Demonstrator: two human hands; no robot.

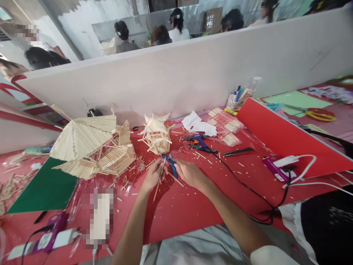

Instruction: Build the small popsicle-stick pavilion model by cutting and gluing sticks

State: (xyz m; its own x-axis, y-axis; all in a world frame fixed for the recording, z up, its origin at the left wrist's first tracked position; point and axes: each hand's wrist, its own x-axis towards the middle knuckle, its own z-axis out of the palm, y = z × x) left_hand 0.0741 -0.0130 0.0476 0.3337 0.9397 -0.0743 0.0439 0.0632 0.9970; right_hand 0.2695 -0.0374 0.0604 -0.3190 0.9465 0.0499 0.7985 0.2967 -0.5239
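Table with red covering (209,215): work surface, littered.
Large pale wooden-stick model (91,130): far left side; broad ribbed roof laid in close rows, lower sections partly open framing. Judged well advanced; whether complete, cannot be told.
Small pale wooden-stick model (159,145): just beyond the hands, apart from the large one. Pointed roof in place over an open-sided frame, stick ends projecting. Judged substantially built; the open sides may be intended or remaining work.
Clear plastic packets of pale sticks (226,123): right of the small model; stock remains.
Right hand (190,173): fingers wrapped about the pliers' handles.
Left hand (157,173): thumb and fingers pinching a stick, pointed down toward the near edge.
Blue hot-glue gun (200,140): lying right of the small model, corded, out of hand.
Blue-handled pliers (173,167): one pair, head at the stick's upper end; whether biting, cannot be told. Trimming judged in hand.
Slim pale wooden stick (157,189): one, between the hands, loose of both models, not yet fitted.
Pale stick offcuts (202,156): many, scattered, suggesting much cutting done.
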